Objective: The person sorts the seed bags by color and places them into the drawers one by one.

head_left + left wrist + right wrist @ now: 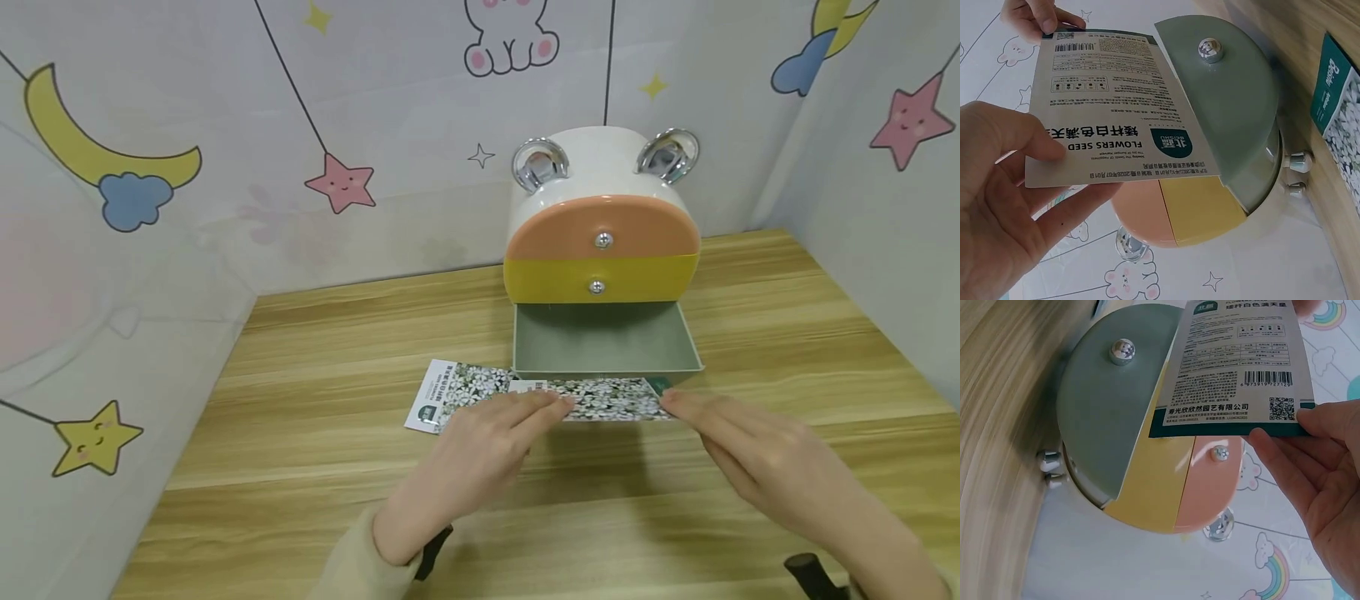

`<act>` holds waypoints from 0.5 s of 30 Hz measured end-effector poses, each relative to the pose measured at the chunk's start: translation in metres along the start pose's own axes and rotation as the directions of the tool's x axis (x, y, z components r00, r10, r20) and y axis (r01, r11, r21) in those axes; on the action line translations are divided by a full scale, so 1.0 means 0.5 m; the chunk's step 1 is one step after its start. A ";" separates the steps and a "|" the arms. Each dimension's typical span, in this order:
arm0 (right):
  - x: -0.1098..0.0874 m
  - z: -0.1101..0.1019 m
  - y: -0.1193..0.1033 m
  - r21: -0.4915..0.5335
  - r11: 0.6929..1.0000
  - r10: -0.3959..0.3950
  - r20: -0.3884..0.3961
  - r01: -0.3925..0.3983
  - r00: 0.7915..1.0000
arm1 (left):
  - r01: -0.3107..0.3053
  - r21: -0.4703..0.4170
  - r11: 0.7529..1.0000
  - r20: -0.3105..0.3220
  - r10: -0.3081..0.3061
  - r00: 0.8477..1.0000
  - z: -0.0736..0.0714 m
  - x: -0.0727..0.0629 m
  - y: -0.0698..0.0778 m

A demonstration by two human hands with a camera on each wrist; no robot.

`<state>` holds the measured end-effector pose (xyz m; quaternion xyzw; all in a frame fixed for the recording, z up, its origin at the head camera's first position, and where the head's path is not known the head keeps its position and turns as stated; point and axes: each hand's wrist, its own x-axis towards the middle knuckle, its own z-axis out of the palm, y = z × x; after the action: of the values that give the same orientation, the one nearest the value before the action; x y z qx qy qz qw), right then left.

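Note:
A flower seed packet (611, 400) is held level between both hands, close in front of a pulled-out green drawer (607, 337). My left hand (498, 437) pinches one end between thumb and fingers, and my right hand (757, 450) pinches the other. White blossoms cover its upper face. In the left wrist view the printed back of the packet (1110, 75) faces down, with the left thumb and fingers at its edge. The right wrist view has the right hand (1322, 462) gripping the green-edged corner near the QR code. A second seed packet (468, 385) lies on the table, partly behind the left hand.
The drawer belongs to a white animal-shaped cabinet (603, 162) with silver ears. Above it, an orange drawer (555, 229) and a yellow drawer (551, 279) are closed, each with a round knob. Wood-grain table (300, 433) meets printed curtains (420, 150) behind and at the sides.

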<state>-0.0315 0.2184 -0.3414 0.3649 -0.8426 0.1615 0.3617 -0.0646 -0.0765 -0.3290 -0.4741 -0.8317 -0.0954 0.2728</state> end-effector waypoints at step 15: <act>-0.009 -0.003 0.021 0.007 0.999 0.051 -0.008 -0.051 0.999 | 0.063 -0.011 0.998 0.018 -0.063 0.998 0.014 0.014 -0.010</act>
<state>-0.0365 0.2287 -0.3438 0.3436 -0.8497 0.1748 0.3596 -0.0743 -0.0713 -0.3306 -0.4501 -0.8480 -0.1046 0.2596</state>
